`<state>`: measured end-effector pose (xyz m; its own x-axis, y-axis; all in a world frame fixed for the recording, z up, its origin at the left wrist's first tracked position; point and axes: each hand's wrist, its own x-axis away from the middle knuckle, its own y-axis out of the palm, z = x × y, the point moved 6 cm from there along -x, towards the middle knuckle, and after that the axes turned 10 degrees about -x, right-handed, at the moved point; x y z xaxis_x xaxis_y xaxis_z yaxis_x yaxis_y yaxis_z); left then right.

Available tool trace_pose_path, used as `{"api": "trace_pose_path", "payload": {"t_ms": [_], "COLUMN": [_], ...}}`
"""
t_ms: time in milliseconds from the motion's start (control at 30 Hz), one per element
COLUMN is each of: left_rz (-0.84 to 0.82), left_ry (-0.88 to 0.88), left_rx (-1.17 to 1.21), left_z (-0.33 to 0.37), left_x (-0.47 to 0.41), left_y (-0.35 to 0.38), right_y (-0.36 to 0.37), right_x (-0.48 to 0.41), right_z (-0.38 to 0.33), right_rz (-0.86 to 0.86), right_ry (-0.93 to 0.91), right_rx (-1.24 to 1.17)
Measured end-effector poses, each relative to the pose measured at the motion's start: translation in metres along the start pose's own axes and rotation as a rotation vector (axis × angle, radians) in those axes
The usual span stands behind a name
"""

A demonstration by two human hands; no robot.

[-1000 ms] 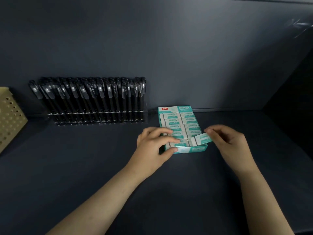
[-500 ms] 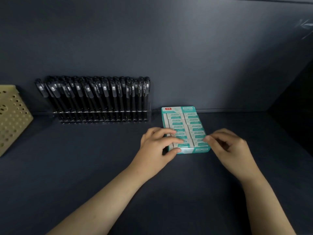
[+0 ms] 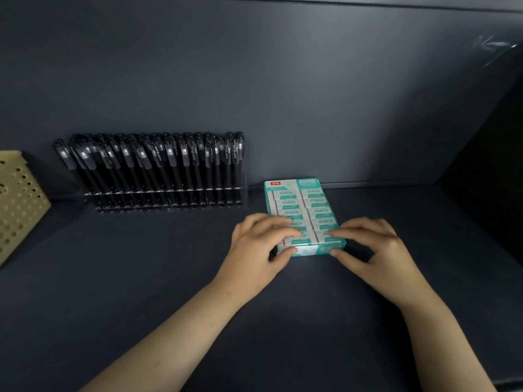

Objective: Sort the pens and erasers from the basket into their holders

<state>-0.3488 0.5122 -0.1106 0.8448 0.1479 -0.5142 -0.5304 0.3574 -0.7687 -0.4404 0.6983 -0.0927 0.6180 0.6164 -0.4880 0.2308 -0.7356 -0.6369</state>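
Note:
A teal eraser box (image 3: 307,251) lies on the dark shelf, packed with two rows of white and teal erasers (image 3: 316,207). My left hand (image 3: 254,251) pinches its front left corner, fingers on the erasers and thumb against the front wall. My right hand (image 3: 375,250) does the same at the front right corner, fingertips resting on the frontmost right eraser. Several black pens (image 3: 169,162) stand in a clear acrylic holder (image 3: 165,191) against the back wall, left of the box. Only a corner of the tan perforated basket (image 3: 19,203) shows at the far left.
The dark shelf surface (image 3: 127,264) stretches between the basket and the box. A dark back wall (image 3: 283,94) rises behind the holders, and a side wall (image 3: 486,193) closes the right end.
One second ago my right hand held a loose eraser at the box's front right. That eraser now sits in the box, and my right fingers rest on top of it. The view has shifted slightly.

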Motion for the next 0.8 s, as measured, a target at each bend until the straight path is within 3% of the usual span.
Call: {"api": "trace_pose_path", "payload": {"t_ms": [400,800], "left_rz": [0.103,0.068], "left_ry": [0.058,0.066], "left_rx": [-0.236,-0.249], "left_z": [0.027,0.026], "left_x": [-0.001,0.002], "left_y": [-0.005,-0.003], "right_y": [0.012,0.007], "right_x": [-0.003,-0.001], "right_z": [-0.006,0.007], "right_rz": [0.035,0.052], "right_ry": [-0.052,0.015], "right_rx": [0.097,-0.138]}}
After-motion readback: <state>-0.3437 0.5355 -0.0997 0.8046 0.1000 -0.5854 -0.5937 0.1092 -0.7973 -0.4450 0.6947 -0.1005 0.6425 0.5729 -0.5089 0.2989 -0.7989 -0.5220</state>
